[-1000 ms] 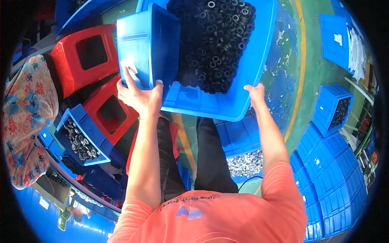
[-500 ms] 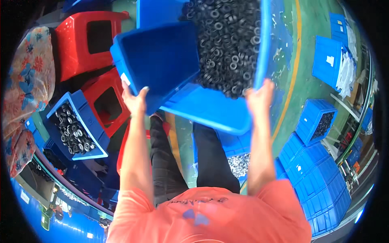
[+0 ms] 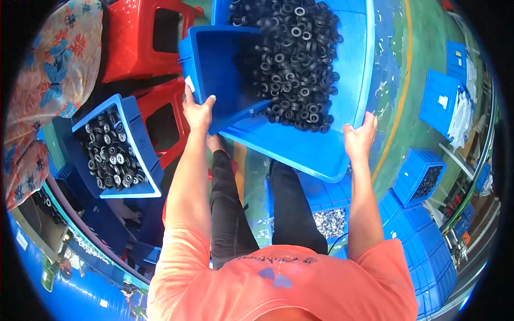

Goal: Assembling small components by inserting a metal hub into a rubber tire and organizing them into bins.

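My left hand (image 3: pixel 198 113) grips the near edge of a smaller blue bin (image 3: pixel 225 69), its thumb over the rim. That bin is tilted, and its far end rests in or over a larger blue bin (image 3: pixel 350 59). The larger bin holds a heap of small black rings (image 3: pixel 300 69), rubbery in look, mostly towards its middle and left. Some of its bright blue bottom shows on the right and near sides. My right hand (image 3: pixel 361 138) clasps the larger bin's rim near its right front corner. Few rings, if any, can be made out inside the smaller bin.
Red plastic stools (image 3: pixel 136 37) stand at the left, beside a blue crate of black and silver wheel-like parts (image 3: pixel 112 160). A flowered cloth (image 3: pixel 59 59) hangs far left. Blue crates (image 3: pixel 412 241) are stacked at right. Between my legs' far side and the stack, silvery parts (image 3: pixel 329 222) fill another container.
The black rings have shifted away from the larger bin's right wall, baring more of its bottom. Both bins and both hands now appear farther right in the view; the grips remain.
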